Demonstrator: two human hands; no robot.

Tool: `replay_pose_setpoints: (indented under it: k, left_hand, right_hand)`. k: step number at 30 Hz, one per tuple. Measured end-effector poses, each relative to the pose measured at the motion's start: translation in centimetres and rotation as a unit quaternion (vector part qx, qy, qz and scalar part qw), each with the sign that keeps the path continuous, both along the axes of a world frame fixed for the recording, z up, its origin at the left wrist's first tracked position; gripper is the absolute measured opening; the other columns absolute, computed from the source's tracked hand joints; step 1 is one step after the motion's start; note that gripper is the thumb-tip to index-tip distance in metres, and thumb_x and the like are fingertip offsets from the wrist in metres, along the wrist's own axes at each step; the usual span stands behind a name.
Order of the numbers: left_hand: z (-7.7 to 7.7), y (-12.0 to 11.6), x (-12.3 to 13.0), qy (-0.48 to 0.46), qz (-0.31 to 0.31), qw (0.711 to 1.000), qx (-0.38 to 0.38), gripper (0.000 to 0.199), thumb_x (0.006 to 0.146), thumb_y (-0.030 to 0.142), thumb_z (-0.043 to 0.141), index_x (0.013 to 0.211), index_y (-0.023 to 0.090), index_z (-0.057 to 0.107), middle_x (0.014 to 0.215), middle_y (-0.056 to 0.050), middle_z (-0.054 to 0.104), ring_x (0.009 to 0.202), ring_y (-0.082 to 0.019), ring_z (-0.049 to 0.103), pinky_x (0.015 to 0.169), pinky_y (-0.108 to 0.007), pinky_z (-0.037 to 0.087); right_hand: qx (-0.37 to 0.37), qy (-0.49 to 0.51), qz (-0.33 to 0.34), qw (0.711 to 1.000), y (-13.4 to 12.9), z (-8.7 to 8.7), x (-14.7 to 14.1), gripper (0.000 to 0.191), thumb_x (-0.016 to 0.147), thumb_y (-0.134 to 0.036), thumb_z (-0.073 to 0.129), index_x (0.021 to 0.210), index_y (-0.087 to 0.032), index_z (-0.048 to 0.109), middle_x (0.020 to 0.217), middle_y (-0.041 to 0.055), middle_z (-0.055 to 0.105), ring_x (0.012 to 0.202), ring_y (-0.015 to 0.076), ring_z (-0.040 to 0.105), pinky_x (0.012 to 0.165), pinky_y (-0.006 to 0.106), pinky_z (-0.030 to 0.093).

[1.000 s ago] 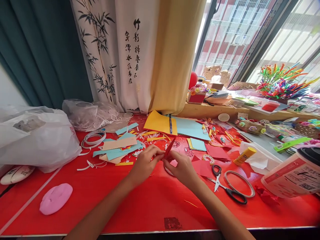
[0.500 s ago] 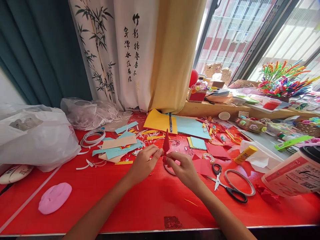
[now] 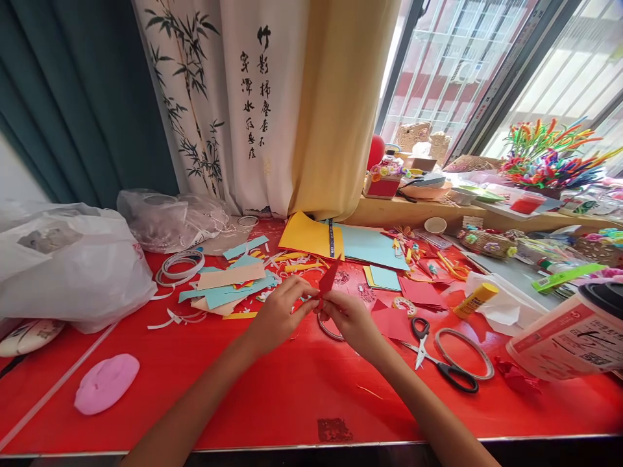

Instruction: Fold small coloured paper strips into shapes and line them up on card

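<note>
Pinching a pointed piece of folded red paper [image 3: 329,275], I hold it up near the center of the frame, its tip aimed upward and slightly right. My left hand [image 3: 281,316] and right hand [image 3: 349,319] meet at its lower end, the fingers of both drawn narrow around it, above the red surface [image 3: 272,395]. A thin ring [image 3: 327,333] shows partly beside my right hand. Right of center lie black-handled scissors [image 3: 423,350] with blades spread, next to a larger ring [image 3: 490,366], and a yellow glue stick [image 3: 476,301] farther up. Blue and peach paper strips [image 3: 231,277] are heaped left of center; a pink lump [image 3: 107,384] sits at lower left.
</note>
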State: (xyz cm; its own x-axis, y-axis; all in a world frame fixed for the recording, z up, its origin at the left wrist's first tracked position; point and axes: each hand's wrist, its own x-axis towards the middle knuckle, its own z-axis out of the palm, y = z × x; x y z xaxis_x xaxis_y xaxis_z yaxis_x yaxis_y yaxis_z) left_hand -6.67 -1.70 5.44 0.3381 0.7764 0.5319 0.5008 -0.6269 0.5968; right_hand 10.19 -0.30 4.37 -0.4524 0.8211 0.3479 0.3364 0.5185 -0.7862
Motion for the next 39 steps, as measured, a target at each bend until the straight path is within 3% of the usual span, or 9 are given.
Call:
replay_pose_setpoints:
  k: [6,11,16,18,21,23,27,35,39]
  left_hand:
    - [-0.8,0.3,0.0,0.144,0.070,0.972,0.172,0.016,0.086,0.019,0.039,0.095,0.016,0.052,0.091,-0.007,0.057,0.087,-0.018,0.052,0.076,-0.033,0.044]
    - [-1.4,0.4,0.0,0.213,0.096,0.948,0.215,0.018,0.086,0.017,0.038,0.093,0.015,0.054,0.090,-0.008,0.059,0.085,-0.019,0.053,0.074,-0.033,0.045]
    - [-1.5,0.3,-0.2,0.181,0.100,0.960,0.188,0.017,0.086,0.016,0.039,0.087,0.015,0.056,0.083,-0.006,0.062,0.081,-0.016,0.056,0.071,-0.029,0.046]
    - [-1.5,0.3,-0.2,0.173,0.099,0.965,0.168,0.017,0.085,0.016,0.040,0.087,0.016,0.056,0.085,-0.006,0.063,0.082,-0.017,0.057,0.073,-0.029,0.046]
    - [-1.4,0.3,-0.1,0.174,0.087,0.974,0.119,0.019,0.087,0.018,0.038,0.096,0.017,0.054,0.092,-0.005,0.063,0.087,-0.017,0.058,0.075,-0.029,0.046]
    - [-1.4,0.3,0.0,0.171,0.078,0.979,0.074,0.021,0.088,0.019,0.036,0.102,0.018,0.051,0.094,-0.004,0.063,0.085,-0.016,0.059,0.073,-0.028,0.046]
    - [-1.5,0.4,0.1,0.164,0.045,0.984,0.047,0.023,0.087,0.018,0.036,0.106,0.020,0.049,0.097,-0.003,0.061,0.087,-0.015,0.057,0.075,-0.027,0.045]
    - [-0.8,0.0,0.1,0.157,0.026,0.987,-0.005,0.016,0.078,0.013,0.044,0.089,0.019,0.054,0.086,-0.002,0.055,0.074,-0.013,0.053,0.066,-0.025,0.044]
    - [-0.5,0.2,-0.2,0.134,0.002,0.991,-0.016,0.015,0.084,0.024,0.044,0.093,0.020,0.055,0.094,-0.004,0.055,0.082,-0.015,0.054,0.072,-0.026,0.044]
  right_hand:
    - [0.063,-0.060,0.023,0.996,-0.3,0.0,-0.1,0.017,0.081,-0.007,0.035,0.077,-0.018,0.048,0.075,0.0029,0.054,0.066,0.0126,0.048,0.060,0.024,0.038]
    - [0.046,-0.073,0.018,0.996,-0.4,-0.2,-0.3,0.017,0.077,-0.007,0.039,0.081,-0.018,0.051,0.079,0.0038,0.059,0.070,0.0139,0.052,0.062,0.026,0.041]
    - [-0.063,-0.017,-0.018,0.998,-0.1,0.1,-0.2,0.014,0.080,-0.021,0.048,0.089,-0.017,0.057,0.077,0.0036,0.060,0.069,0.0141,0.056,0.065,0.028,0.046]
    - [-0.087,0.044,-0.014,0.995,0.0,0.6,0.1,0.022,0.077,-0.028,0.056,0.097,-0.018,0.057,0.087,0.0044,0.059,0.072,0.0132,0.057,0.068,0.029,0.048]
    - [-0.052,0.121,-0.006,0.991,0.0,1.2,0.4,0.020,0.079,-0.032,0.056,0.095,-0.021,0.059,0.098,0.0049,0.055,0.079,0.0130,0.057,0.071,0.029,0.048]
    - [-0.021,0.131,-0.006,0.991,0.0,1.4,0.5,0.015,0.082,-0.032,0.053,0.088,-0.020,0.061,0.090,0.0045,0.056,0.079,0.0137,0.056,0.068,0.028,0.048]
    - [0.010,0.116,-0.012,0.993,0.1,1.2,0.4,0.016,0.083,-0.031,0.051,0.082,-0.019,0.062,0.081,0.0043,0.056,0.073,0.0140,0.054,0.062,0.027,0.047]
    - [0.031,0.067,0.022,0.997,0.0,1.4,0.5,0.017,0.085,-0.030,0.049,0.084,-0.019,0.062,0.083,0.0051,0.059,0.078,0.0152,0.056,0.068,0.030,0.047]
    - [0.058,0.046,0.025,0.997,-0.1,1.7,0.7,0.016,0.085,-0.029,0.049,0.084,-0.020,0.062,0.083,0.0052,0.058,0.078,0.0154,0.056,0.068,0.030,0.047]
